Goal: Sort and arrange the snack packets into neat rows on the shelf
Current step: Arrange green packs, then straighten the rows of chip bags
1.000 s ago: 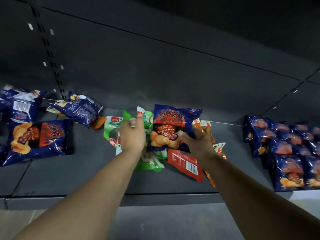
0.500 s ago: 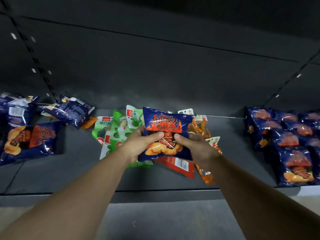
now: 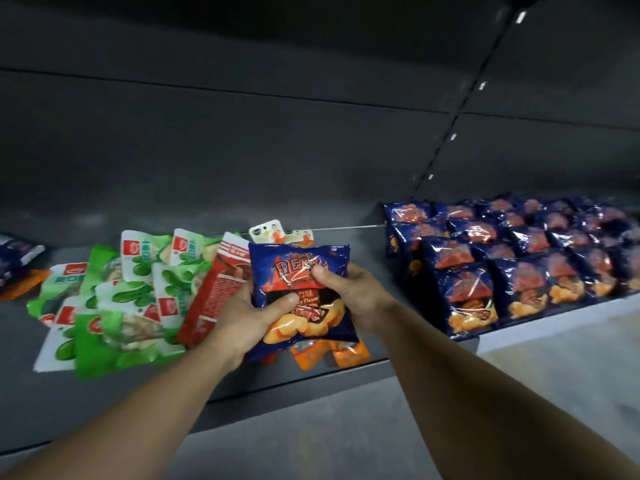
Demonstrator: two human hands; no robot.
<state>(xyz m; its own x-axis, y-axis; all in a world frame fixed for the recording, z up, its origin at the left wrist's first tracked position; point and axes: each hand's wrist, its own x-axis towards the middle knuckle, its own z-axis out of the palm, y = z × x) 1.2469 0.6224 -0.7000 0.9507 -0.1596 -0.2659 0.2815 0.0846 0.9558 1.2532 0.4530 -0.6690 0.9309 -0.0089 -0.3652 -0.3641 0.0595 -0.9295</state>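
Both hands hold one blue packet (image 3: 300, 292) up over the middle of the shelf (image 3: 346, 375), near its front edge. The left hand (image 3: 249, 320) grips the packet's lower left side, thumb laid across the front; the right hand (image 3: 349, 292) grips its right edge, thumb pressed on the upper front. Under the packet, orange packets (image 3: 329, 353) lie on the shelf and poke out below it. Just to the left, a red packet (image 3: 216, 296) leans across a loose heap of green packets (image 3: 117, 306) that spreads toward the left end of the shelf. At the right end, well apart from the hands, more blue packets (image 3: 519, 265) lie in overlapping rows reaching from the back panel to the front edge.
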